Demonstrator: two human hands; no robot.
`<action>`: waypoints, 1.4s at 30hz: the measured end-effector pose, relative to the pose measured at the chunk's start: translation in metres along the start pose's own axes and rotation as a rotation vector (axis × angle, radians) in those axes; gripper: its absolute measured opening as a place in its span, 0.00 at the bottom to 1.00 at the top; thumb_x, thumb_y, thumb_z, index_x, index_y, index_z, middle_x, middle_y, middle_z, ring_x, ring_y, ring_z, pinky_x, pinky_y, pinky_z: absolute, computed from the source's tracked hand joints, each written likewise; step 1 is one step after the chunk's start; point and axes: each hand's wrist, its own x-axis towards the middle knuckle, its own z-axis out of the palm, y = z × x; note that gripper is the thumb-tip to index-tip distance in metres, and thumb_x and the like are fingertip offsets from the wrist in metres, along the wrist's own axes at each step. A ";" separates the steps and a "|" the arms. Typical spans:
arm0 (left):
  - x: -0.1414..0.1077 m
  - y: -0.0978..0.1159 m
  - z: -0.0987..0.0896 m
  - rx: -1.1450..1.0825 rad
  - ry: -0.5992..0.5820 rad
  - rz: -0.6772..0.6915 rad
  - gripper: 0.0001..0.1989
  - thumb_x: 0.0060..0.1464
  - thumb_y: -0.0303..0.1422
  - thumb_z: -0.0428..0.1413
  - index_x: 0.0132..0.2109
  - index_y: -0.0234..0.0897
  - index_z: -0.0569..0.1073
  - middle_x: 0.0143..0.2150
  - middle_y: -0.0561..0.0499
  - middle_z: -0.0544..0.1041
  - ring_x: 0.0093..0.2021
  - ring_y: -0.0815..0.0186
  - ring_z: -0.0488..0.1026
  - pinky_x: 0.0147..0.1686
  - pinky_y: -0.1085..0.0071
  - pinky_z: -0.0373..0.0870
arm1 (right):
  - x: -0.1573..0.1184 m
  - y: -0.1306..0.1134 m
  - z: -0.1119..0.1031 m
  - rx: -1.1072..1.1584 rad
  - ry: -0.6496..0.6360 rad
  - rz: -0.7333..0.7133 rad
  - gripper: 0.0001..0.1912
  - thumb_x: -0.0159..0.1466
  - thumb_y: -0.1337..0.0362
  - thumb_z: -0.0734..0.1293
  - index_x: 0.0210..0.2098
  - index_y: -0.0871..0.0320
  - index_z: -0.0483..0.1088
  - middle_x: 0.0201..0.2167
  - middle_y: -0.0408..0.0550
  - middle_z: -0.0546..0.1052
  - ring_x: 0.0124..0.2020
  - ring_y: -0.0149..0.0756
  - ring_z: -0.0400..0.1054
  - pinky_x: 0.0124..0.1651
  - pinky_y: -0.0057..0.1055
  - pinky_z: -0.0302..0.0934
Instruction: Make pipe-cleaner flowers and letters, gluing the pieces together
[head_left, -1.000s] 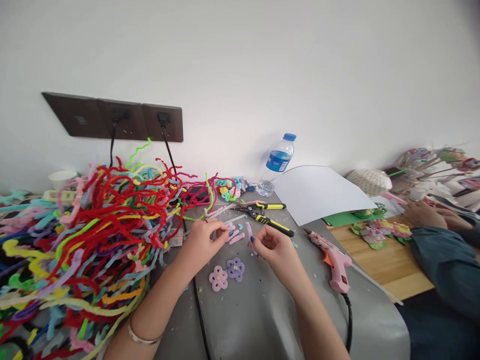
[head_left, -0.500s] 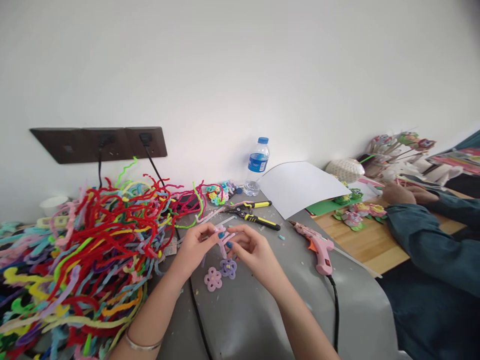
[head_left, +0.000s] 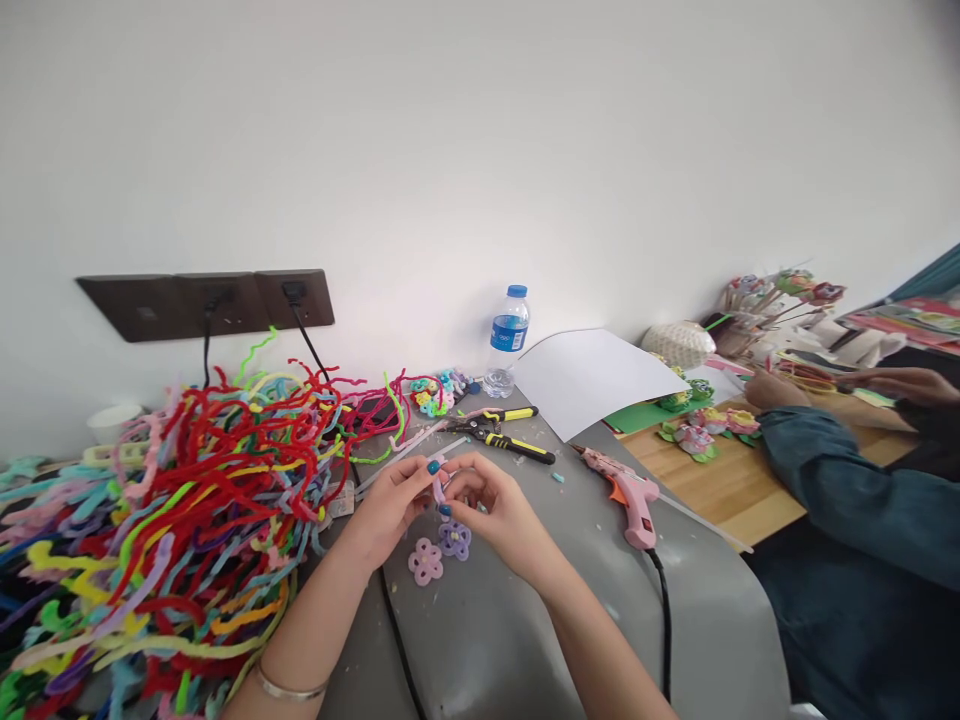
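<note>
At centre frame our left hand (head_left: pixel 391 503) and right hand (head_left: pixel 491 510) meet, both pinching a short pink pipe cleaner piece (head_left: pixel 439 486) for bending. Two finished flowers (head_left: pixel 440 551) lie just below them, and the pliers (head_left: pixel 501 430) sit just above, within reach.

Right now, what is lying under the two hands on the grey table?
Under the hands: a pink flower and a purple flower on the grey table. The right hand covers part of the purple one.
</note>
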 end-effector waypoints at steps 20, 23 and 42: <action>-0.001 -0.002 0.000 0.207 0.005 0.056 0.17 0.47 0.45 0.66 0.34 0.36 0.75 0.29 0.54 0.73 0.29 0.71 0.66 0.28 0.76 0.63 | 0.000 0.019 -0.013 0.153 0.105 0.036 0.17 0.57 0.53 0.73 0.39 0.55 0.68 0.29 0.43 0.76 0.30 0.35 0.70 0.37 0.34 0.65; -0.001 0.006 -0.002 0.121 0.138 0.050 0.22 0.42 0.48 0.68 0.34 0.36 0.74 0.29 0.54 0.72 0.30 0.70 0.68 0.27 0.76 0.66 | 0.003 0.019 -0.028 -0.098 0.240 0.000 0.12 0.60 0.55 0.68 0.37 0.57 0.70 0.30 0.45 0.75 0.29 0.34 0.67 0.33 0.32 0.60; 0.001 -0.001 -0.004 0.326 0.041 0.040 0.16 0.44 0.42 0.65 0.36 0.33 0.81 0.28 0.50 0.78 0.22 0.71 0.68 0.22 0.76 0.64 | -0.054 -0.004 -0.090 -0.337 0.456 0.033 0.15 0.62 0.51 0.66 0.39 0.57 0.72 0.23 0.43 0.70 0.25 0.35 0.63 0.26 0.30 0.55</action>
